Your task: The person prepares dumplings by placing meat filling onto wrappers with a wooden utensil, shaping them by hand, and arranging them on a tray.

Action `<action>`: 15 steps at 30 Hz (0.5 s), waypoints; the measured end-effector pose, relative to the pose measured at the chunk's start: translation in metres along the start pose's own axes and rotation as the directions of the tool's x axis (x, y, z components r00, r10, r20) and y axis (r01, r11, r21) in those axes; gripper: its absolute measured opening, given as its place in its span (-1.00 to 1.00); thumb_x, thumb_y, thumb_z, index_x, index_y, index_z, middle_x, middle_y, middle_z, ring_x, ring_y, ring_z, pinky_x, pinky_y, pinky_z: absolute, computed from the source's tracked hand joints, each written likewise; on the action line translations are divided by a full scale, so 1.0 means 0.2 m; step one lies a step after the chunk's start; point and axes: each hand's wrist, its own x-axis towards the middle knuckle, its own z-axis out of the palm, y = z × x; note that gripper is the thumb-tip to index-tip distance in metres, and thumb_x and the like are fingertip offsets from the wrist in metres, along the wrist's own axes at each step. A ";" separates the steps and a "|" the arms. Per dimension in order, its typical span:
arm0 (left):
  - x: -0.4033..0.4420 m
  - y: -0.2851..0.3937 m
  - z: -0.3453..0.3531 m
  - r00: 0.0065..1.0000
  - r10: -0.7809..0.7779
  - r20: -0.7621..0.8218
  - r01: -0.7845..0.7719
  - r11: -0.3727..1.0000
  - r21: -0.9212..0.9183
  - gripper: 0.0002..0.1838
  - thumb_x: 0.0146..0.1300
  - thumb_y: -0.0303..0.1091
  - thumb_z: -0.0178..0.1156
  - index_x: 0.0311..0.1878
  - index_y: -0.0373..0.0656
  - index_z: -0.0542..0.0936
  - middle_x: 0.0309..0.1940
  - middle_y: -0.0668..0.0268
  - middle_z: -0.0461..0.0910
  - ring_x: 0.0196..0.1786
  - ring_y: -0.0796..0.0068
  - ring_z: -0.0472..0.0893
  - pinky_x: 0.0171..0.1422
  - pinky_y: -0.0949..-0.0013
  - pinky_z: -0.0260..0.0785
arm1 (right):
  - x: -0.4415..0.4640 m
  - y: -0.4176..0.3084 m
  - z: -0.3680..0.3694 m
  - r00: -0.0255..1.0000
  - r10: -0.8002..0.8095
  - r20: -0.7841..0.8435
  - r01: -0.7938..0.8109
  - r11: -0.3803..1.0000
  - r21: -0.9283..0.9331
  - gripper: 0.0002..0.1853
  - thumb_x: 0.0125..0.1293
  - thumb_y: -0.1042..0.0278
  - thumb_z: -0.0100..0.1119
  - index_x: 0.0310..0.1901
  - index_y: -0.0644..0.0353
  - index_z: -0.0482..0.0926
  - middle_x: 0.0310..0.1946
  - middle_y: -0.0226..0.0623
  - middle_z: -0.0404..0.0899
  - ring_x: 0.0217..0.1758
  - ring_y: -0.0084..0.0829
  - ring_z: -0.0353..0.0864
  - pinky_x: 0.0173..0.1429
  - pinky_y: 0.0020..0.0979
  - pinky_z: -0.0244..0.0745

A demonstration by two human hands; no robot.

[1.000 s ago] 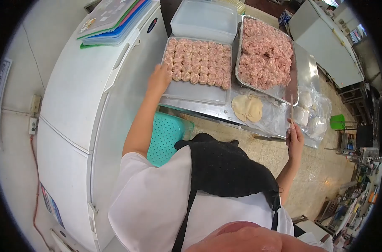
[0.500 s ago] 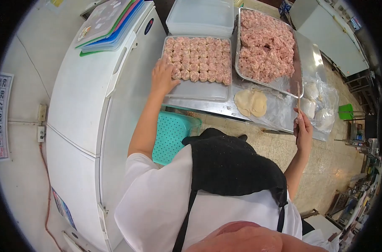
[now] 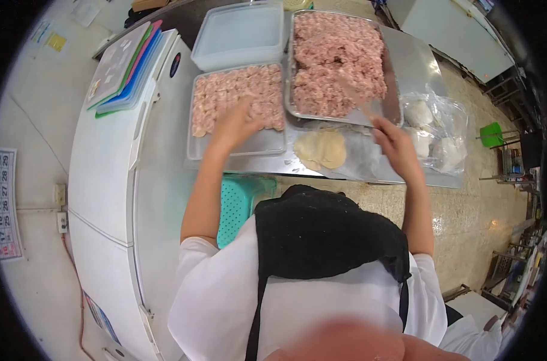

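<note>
My left hand [image 3: 232,127] hovers over or touches the front rows of meat-filled dumplings [image 3: 210,90] in a clear plastic tray [image 3: 249,147]; its thumb and fingers look apart, though slightly blurred. A thin, flat stick-like spatula [image 3: 365,107], smeared by motion, is gripped in my right hand [image 3: 395,144]. Its tip points into the metal tray [image 3: 395,99] of pink minced meat [image 3: 339,60]. On the steel table between my hands lie round, pale dough wrappers [image 3: 320,149], overlapping, on clear plastic.
Stacked clear plastic containers [image 3: 240,33] stand behind the dumpling tray. Bagged white bundles [image 3: 448,150] lie at the table's right end. A white freezer [image 3: 105,174] with coloured boards [image 3: 126,66] on top stands to the left. A turquoise basket [image 3: 234,207] sits below the table.
My left hand has moved from the tray's left edge inward over the dumplings. My right hand has brought the spatula up and left to the meat tray. The view has shifted slightly.
</note>
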 end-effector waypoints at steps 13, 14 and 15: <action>0.07 0.44 0.55 0.988 0.151 -0.017 -0.151 0.964 -0.220 -0.60 0.17 -0.17 0.30 0.03 -0.17 0.59 -0.04 0.08 0.62 -0.07 0.12 0.61 0.03 0.20 0.44 | 0.69 0.33 -0.19 0.910 -0.265 0.319 0.413 0.656 -0.632 -0.79 0.22 0.32 0.06 -0.45 0.22 0.63 -0.47 -0.09 0.63 -0.32 -0.11 0.67 -0.26 -0.13 0.55; 0.06 0.41 0.62 0.992 0.124 0.008 -0.120 0.973 -0.197 -0.62 0.17 -0.20 0.29 0.01 -0.18 0.60 -0.04 0.10 0.61 -0.07 0.11 0.60 0.04 0.19 0.44 | 0.71 0.40 -0.14 0.901 -0.299 0.313 0.433 0.650 -0.625 -0.80 0.17 0.35 0.07 -0.49 0.23 0.63 -0.50 -0.10 0.63 -0.35 -0.11 0.67 -0.29 -0.13 0.55; 0.04 0.39 0.68 0.995 0.104 -0.008 -0.104 0.982 -0.159 -0.63 0.15 -0.22 0.30 0.00 -0.18 0.61 -0.07 0.10 0.61 -0.10 0.12 0.60 0.04 0.18 0.44 | 0.71 0.48 -0.07 0.877 -0.361 0.317 0.481 0.636 -0.604 -0.81 0.15 0.36 0.08 -0.51 0.23 0.63 -0.51 -0.10 0.63 -0.37 -0.12 0.67 -0.31 -0.14 0.55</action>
